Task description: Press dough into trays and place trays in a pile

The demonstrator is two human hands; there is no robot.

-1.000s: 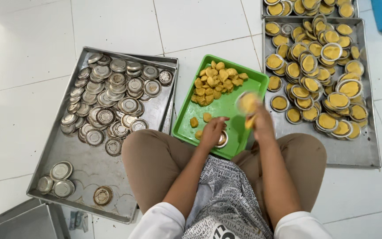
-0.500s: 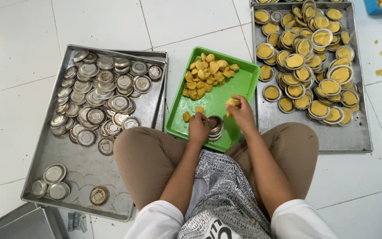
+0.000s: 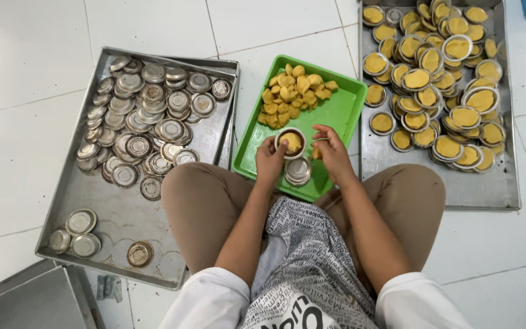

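A small round metal mould (image 3: 290, 142) is being gripped at its 7 o'clock edge by the left hand (image 3: 270, 159), over the green tray (image 3: 342, 116). It is being shown filled with yellow dough. A dough scrap (image 3: 316, 152) is being pinched by the right hand (image 3: 332, 153), at the mould's 3 o'clock.
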